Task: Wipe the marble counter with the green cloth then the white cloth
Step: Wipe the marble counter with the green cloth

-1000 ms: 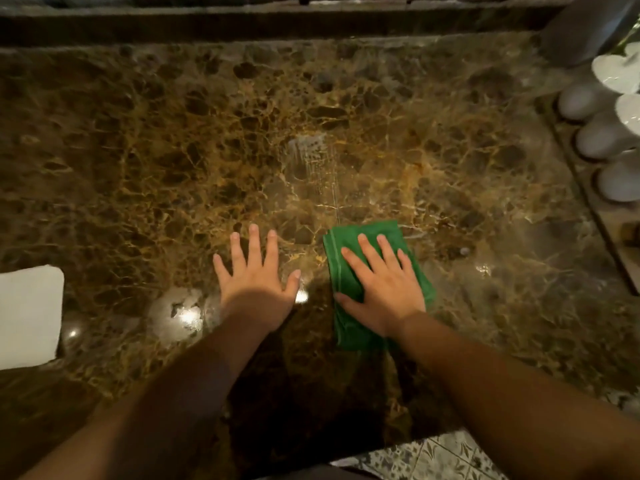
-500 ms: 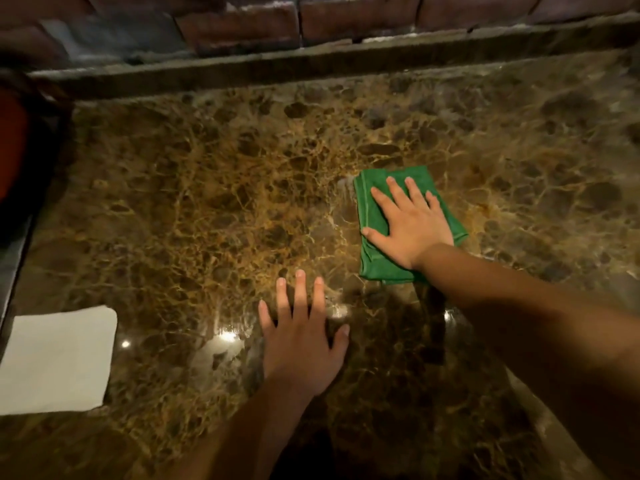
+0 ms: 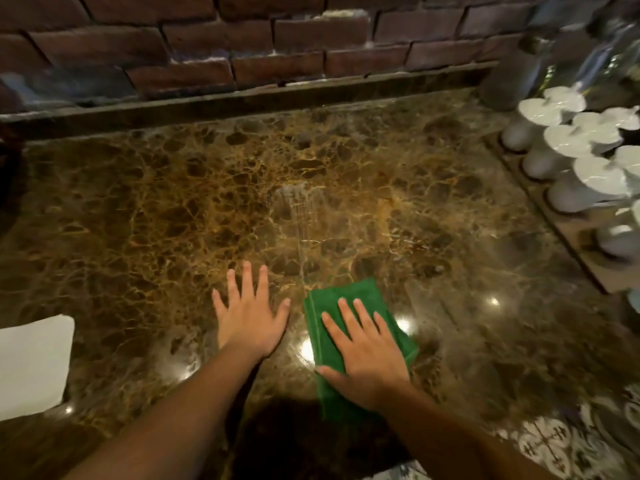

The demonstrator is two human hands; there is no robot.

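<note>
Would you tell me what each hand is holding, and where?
Nothing is gripped: the right hand presses flat on the green cloth's middle; the left hand rests on bare counter.

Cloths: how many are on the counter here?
2. The green cloth lies near the front edge under the flat right hand. The white cloth lies at the left edge of view, partly cut off, untouched.

Two bare forearms enter from bottom edge; no sleeves, no gloves, no rings, no watch visible. Left hand (image 3: 250,320), right hand (image 3: 367,353): slender fingers, short unpainted nails.
</note>
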